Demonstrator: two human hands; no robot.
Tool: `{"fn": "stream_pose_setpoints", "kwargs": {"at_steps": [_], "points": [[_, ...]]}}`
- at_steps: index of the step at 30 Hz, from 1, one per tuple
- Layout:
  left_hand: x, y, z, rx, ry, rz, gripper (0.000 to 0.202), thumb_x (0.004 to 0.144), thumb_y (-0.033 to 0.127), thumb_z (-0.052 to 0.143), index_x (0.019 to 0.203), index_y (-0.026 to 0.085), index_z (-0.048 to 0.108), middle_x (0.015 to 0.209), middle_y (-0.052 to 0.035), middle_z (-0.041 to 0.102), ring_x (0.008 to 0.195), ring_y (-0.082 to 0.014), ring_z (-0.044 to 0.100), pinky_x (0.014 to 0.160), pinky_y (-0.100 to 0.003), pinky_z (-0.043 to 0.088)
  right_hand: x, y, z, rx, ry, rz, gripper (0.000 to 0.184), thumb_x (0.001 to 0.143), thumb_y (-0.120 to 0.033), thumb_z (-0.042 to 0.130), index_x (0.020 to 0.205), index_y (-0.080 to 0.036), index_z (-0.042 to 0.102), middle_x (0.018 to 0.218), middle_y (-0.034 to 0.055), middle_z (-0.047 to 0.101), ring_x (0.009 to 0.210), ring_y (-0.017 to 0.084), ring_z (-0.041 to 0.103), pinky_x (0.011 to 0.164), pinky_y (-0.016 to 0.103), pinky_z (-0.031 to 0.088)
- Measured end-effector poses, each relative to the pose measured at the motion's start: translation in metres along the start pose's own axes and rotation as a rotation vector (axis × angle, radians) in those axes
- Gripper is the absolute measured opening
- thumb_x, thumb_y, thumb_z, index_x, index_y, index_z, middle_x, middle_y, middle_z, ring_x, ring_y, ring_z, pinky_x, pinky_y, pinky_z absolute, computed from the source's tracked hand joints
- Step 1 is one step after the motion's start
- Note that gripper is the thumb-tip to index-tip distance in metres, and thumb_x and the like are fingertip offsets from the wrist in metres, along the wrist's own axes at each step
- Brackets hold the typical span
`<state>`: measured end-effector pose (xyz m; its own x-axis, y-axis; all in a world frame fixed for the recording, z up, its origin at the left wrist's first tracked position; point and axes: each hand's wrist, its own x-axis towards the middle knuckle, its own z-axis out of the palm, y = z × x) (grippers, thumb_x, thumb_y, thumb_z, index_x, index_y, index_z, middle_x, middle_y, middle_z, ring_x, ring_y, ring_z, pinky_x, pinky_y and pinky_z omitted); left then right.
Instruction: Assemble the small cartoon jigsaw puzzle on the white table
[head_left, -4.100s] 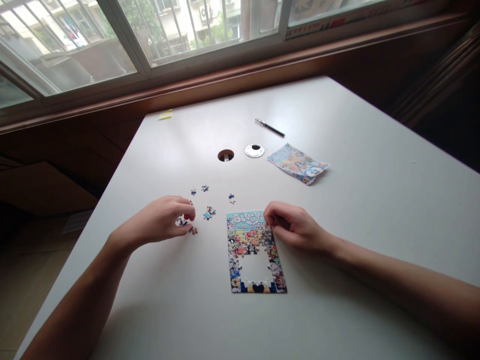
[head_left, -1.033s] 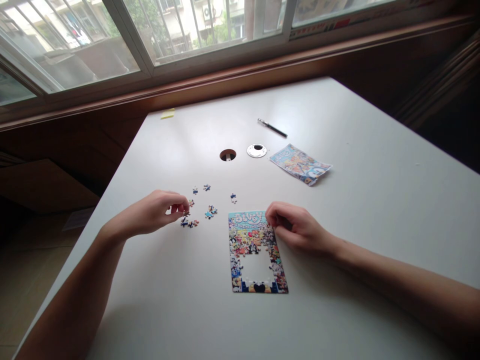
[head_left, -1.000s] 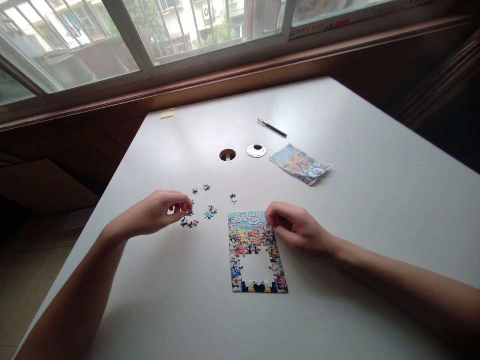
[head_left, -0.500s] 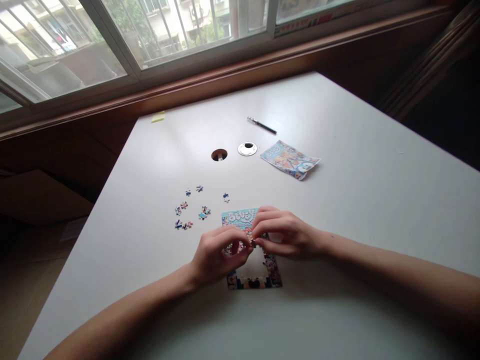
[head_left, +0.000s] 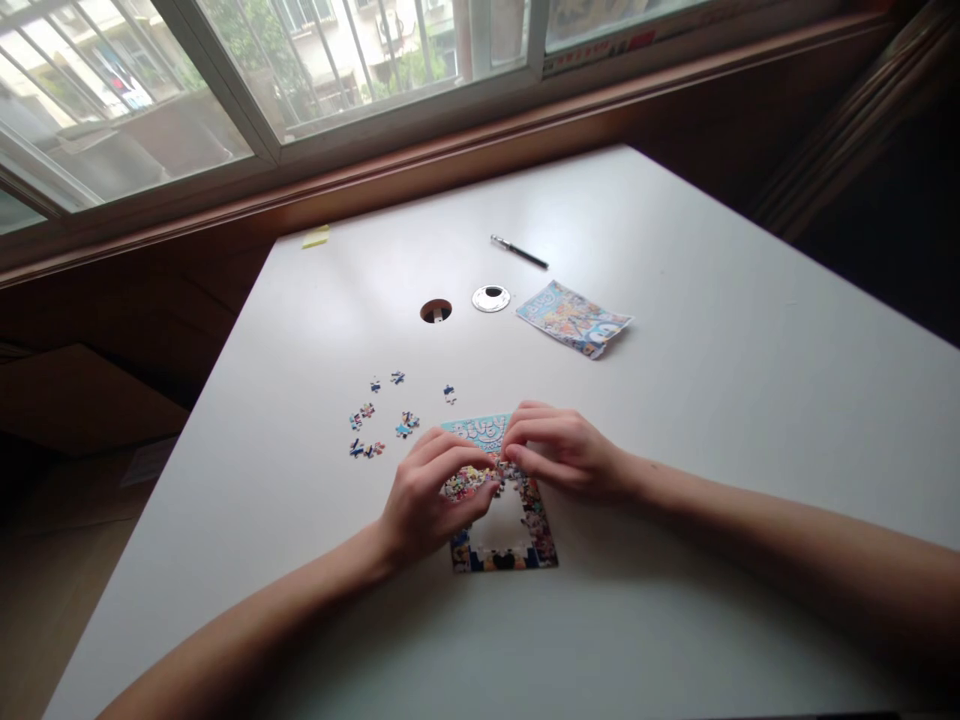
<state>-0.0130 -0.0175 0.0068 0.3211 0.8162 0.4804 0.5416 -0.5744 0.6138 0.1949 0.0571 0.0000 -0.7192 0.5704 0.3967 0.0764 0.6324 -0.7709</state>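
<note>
A partly filled jigsaw puzzle [head_left: 504, 560] lies on the white table, its frame of pieces surrounding a bare white gap. My left hand [head_left: 435, 490] rests over its left side, thumb and forefinger apart with nothing between them. At the upper edge of the gap, the fingertips of my right hand [head_left: 562, 450] are pinched together at a small jigsaw piece [head_left: 502, 466], which they partly hide. Several loose jigsaw pieces [head_left: 407, 425] are spread to the left, and one piece [head_left: 449, 394] lies just beyond the puzzle's top edge.
Beyond the puzzle lie a creased picture sheet [head_left: 574, 318], a black pen [head_left: 519, 251] and a round silver cover [head_left: 490, 298]. A round hole [head_left: 436, 311] opens in the tabletop. Yellow tape [head_left: 316, 237] marks the far left edge, below the window.
My left thumb and forefinger have come apart from the piece. My right fingertips have shifted slightly up toward the puzzle's title, and the view has moved a little.
</note>
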Motion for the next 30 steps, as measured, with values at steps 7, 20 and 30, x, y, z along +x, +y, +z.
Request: {"fn": "stream_pose_setpoints", "kwargs": {"at_steps": [7, 20, 30], "points": [[0.0044, 0.0013, 0.0092, 0.147, -0.108, -0.080, 0.010, 0.080, 0.021, 0.069, 0.090, 0.024, 0.068, 0.095, -0.0031, 0.066, 0.094, -0.0216, 0.054, 0.090, -0.040, 0.043, -0.0029, 0.0020, -0.0004, -0.102, 0.153, 0.105, 0.020, 0.080, -0.005, 0.054, 0.091, -0.018, 0.064, 0.089, 0.0052, 0.064, 0.086, 0.019, 0.057, 0.080, 0.034, 0.047], [-0.0010, 0.0016, 0.0074, 0.213, -0.274, -0.128, 0.011, 0.080, 0.026, 0.066, 0.090, 0.024, 0.065, 0.109, -0.0030, 0.063, 0.107, -0.0246, 0.049, 0.095, -0.042, 0.035, -0.0034, 0.0007, -0.0025, -0.239, -0.116, 0.026, 0.028, 0.075, -0.008, 0.058, 0.100, -0.020, 0.061, 0.106, 0.0080, 0.059, 0.101, 0.024, 0.050, 0.092, 0.041, 0.043], [0.0008, 0.0035, 0.0051, 0.214, -0.307, -0.115, 0.009, 0.081, 0.025, 0.063, 0.089, 0.024, 0.064, 0.112, -0.0037, 0.062, 0.106, -0.0247, 0.050, 0.091, -0.043, 0.034, -0.0017, -0.0029, -0.0013, -0.304, -0.168, 0.039, 0.020, 0.082, -0.024, 0.062, 0.101, -0.021, 0.059, 0.108, 0.0085, 0.060, 0.103, 0.025, 0.050, 0.093, 0.042, 0.042]]}}
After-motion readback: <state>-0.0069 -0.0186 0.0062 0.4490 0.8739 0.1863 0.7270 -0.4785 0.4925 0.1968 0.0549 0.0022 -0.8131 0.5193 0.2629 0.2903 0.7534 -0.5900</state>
